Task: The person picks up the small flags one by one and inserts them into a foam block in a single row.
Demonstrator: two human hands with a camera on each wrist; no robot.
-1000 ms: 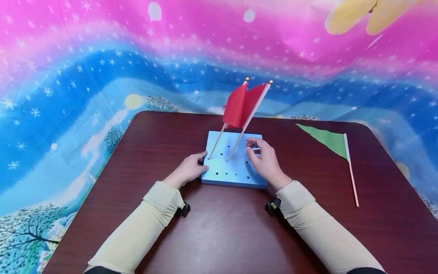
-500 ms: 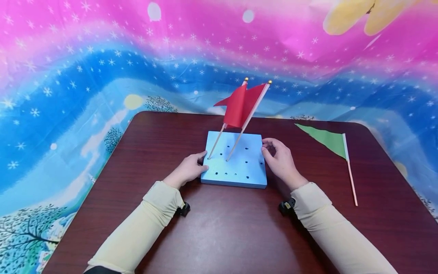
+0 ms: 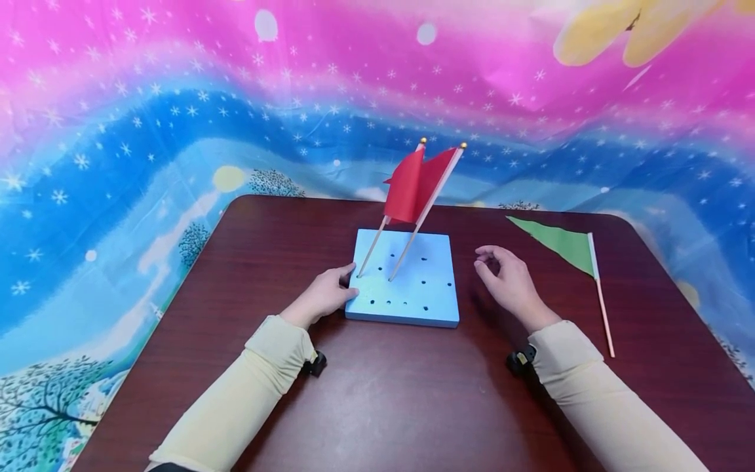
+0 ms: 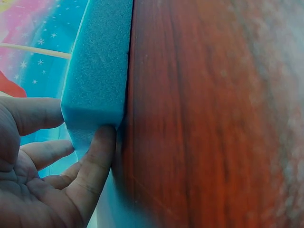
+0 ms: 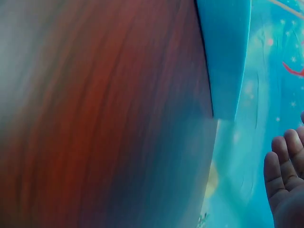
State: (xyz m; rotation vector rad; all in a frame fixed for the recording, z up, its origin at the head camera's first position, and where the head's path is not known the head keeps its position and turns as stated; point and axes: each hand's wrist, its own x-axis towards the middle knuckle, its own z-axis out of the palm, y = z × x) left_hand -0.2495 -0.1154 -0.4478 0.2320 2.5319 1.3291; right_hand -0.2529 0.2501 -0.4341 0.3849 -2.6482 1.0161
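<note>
A light blue foam block point(image 3: 413, 252) with several small holes lies on the table. Two red flags, a left one point(image 3: 403, 190) and a right one point(image 3: 439, 177), stand tilted to the right with their sticks in its holes. My left hand point(image 3: 318, 298) holds the block by its left edge, thumb over the top; in the left wrist view its fingertips point(image 4: 104, 135) touch the block's side. My right hand point(image 3: 510, 282) is off the block's right side, fingers loosely bent and nothing in them. A green triangular flag point(image 3: 563, 244) on a stick lies farther right.
The dark red-brown wooden table point(image 3: 383, 406) has rounded far corners. Behind it hangs a pink and blue cloth point(image 3: 330, 85) with snowflakes and trees. A small black device point(image 3: 315, 362) sits at the left wrist, another black device point(image 3: 520, 360) at the right.
My right hand has moved right, from over the block to beyond its right side. The left red flag's tip has shifted about. My left hand stays at the block.
</note>
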